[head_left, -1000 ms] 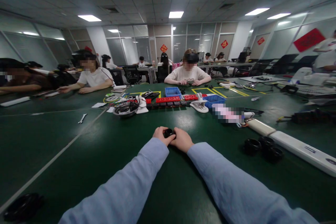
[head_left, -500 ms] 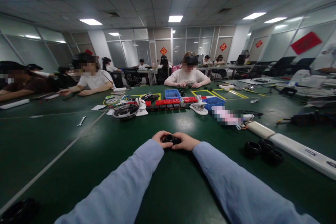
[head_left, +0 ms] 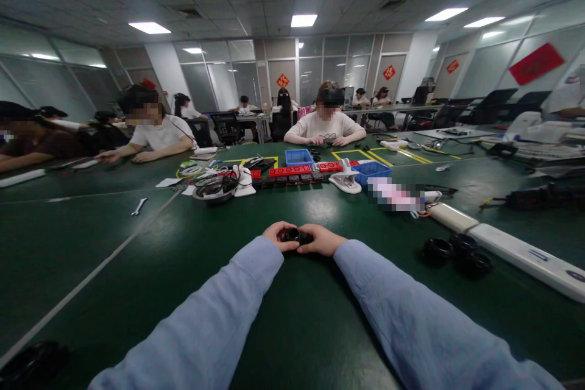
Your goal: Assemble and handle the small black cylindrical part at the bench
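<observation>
A small black part with a round opening on top [head_left: 292, 234] is held between my two hands, low over the green table; its exact kind I cannot make out. My left hand [head_left: 277, 236] is closed around its left side, thumb along the near edge. From the other side my right hand [head_left: 323, 240] grips its right end, with the thumb close to the left thumb. My fingers hide much of the part's far side and underside. Off to the right, several black ring-shaped parts [head_left: 439, 250] sit together on the table.
An open-ended wrench [head_left: 139, 206] lies on the left. Ahead are red power strips [head_left: 290, 171], a blue tray [head_left: 299, 157], a white clip stand [head_left: 345, 180] and a bowl of cables [head_left: 214, 194]. A long white device [head_left: 525, 253] lies right. A person [head_left: 325, 125] sits opposite.
The camera view has shifted slightly, so the scene sits a little higher in the picture. Both hands keep hold of the black part, with no clear change of grip.
</observation>
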Motion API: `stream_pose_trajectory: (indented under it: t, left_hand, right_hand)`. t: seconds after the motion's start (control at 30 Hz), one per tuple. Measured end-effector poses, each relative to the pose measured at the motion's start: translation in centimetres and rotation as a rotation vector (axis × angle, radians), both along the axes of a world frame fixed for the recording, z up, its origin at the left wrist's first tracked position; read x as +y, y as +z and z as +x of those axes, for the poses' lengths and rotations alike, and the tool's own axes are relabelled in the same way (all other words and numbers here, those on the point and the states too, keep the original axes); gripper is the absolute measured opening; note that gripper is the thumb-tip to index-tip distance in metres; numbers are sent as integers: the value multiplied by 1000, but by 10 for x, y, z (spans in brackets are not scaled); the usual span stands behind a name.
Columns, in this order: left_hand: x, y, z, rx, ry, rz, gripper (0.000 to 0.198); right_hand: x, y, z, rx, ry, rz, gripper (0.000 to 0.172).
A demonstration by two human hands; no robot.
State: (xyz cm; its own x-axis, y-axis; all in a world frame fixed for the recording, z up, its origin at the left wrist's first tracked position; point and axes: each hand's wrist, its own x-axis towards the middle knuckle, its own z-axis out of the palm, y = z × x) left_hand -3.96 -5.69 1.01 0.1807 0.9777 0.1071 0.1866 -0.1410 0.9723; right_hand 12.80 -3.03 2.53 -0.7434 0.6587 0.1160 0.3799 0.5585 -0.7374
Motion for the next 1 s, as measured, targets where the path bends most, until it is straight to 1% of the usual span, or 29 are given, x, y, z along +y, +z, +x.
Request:
stream_pose_trajectory:
  t: [0.13,0.43,0.63,0.7,0.77,0.83,0.9,0.93,0.97,1.0]
  left_hand:
    - [1,-1,-1,6,-1,-5,55]
    - [-2,4,0,-4,-13,-12,53]
    - [-2,4,-1,-16,-27,-21,52]
    - [-3,4,1,23,-23,-17,50]
    - [-4,4,4,130,52,31,47]
    - [-6,4,8,276,223,132,42]
    - [-8,4,13,411,394,252,39]
    - [-9,4,15,460,443,296,38]
    - [-9,4,16,489,464,325,37]
    - [-9,4,16,496,458,336,36]
  right_hand:
    - [0,0,0,-4,-7,-4,34]
    - [-2,3,0,-6,-14,-37,34]
    - [-2,3,0,-33,-59,-50,34]
    - [-3,2,-1,-56,-87,-35,35]
    - [-6,1,-5,-103,-157,21,38]
    - [-11,0,-11,-183,-288,133,40]
    - [-17,0,-18,-280,-438,270,37]
    - [-20,0,-22,-325,-491,325,34]
    - [-23,1,-24,-361,-524,362,32]
    - [-25,1,-25,-384,-540,380,31]
